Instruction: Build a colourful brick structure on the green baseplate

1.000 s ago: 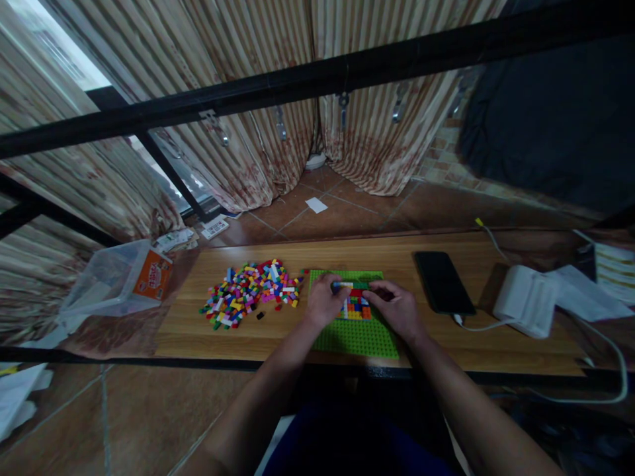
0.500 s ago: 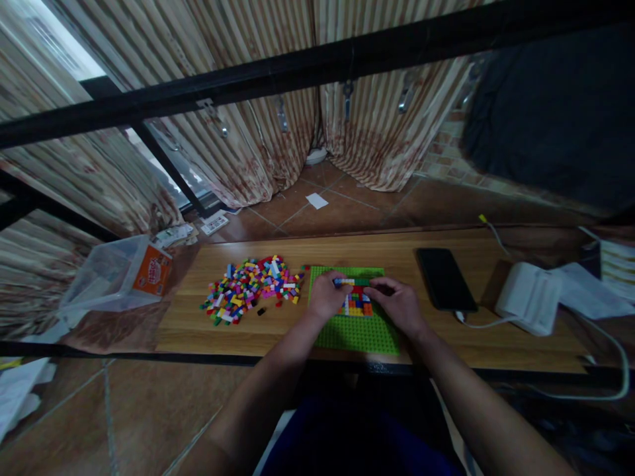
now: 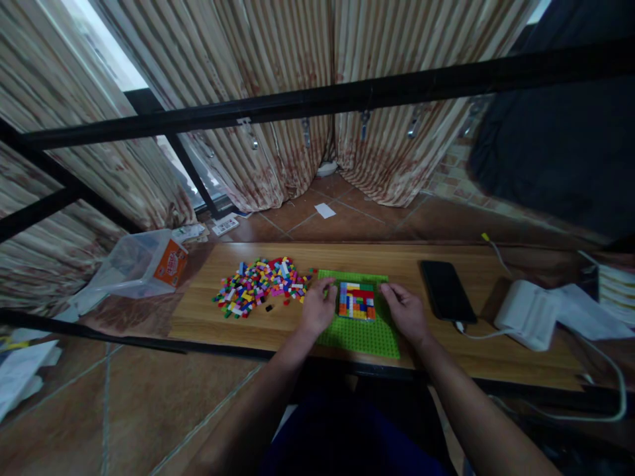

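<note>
A bright green studded baseplate (image 3: 357,342) lies on the wooden table, carrying a square block of multicoloured toy bricks (image 3: 357,302). Beside the block, over the plate's left edge, is my left hand (image 3: 319,309), its thumb and fingers curved but apart, with nothing seen between them. My right hand (image 3: 405,311) is at the plate's right edge, clear of the bricks. Its fingers are curled together, and whatever they may hold is hidden. Left of the plate spreads a pile of loose toy bricks (image 3: 260,284), with a black brick (image 3: 269,308) lying apart in front.
A black phone (image 3: 447,291) is plugged into a white cable, near a white box-shaped device (image 3: 526,314) at the right. A clear plastic bin (image 3: 136,264) with an orange label stands off the table's left end. A black metal bar (image 3: 317,109) crosses above.
Both hands have drawn back from the brick block, left hand leftwards and right hand rightwards, so the block shows in full. The camera view has shifted slightly.
</note>
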Demonstrator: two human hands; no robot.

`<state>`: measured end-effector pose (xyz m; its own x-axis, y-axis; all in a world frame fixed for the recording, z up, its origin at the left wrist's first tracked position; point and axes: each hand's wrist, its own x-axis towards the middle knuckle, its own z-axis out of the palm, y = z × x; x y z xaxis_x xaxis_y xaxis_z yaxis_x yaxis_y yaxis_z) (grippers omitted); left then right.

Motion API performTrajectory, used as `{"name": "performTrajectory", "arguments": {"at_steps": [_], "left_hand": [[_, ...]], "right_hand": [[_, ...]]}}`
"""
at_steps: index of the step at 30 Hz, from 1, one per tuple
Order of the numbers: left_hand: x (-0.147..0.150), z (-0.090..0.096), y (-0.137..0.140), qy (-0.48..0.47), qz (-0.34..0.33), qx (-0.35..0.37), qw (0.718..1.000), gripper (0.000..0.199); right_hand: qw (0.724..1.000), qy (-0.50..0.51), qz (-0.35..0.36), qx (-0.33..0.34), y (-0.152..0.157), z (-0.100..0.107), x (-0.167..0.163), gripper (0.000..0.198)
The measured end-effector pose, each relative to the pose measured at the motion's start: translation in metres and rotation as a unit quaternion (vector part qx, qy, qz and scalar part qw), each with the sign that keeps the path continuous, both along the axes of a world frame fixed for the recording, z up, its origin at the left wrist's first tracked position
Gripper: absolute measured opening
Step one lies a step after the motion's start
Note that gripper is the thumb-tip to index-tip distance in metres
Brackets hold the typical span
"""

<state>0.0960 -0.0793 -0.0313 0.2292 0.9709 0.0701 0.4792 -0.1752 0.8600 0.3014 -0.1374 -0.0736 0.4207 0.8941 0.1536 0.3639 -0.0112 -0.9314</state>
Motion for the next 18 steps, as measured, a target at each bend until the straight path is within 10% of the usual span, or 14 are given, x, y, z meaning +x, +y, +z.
{"name": "performTrajectory", "arguments": {"at_steps": [9, 18], "left_hand": [[-0.055, -0.013, -0.039, -0.034, 0.014, -0.015, 0.999, 0.023], [-0.120, -0.020, -0.032, 0.042, 0.163, 0.049, 0.985, 0.015]], "right_hand": [[0.998, -0.056, -0.013, -0.002, -0.006, -0.002, -0.004, 0.046], [0.994, -0.099, -0.036, -0.029, -0.007, -0.012, 0.001, 0.041]]}}
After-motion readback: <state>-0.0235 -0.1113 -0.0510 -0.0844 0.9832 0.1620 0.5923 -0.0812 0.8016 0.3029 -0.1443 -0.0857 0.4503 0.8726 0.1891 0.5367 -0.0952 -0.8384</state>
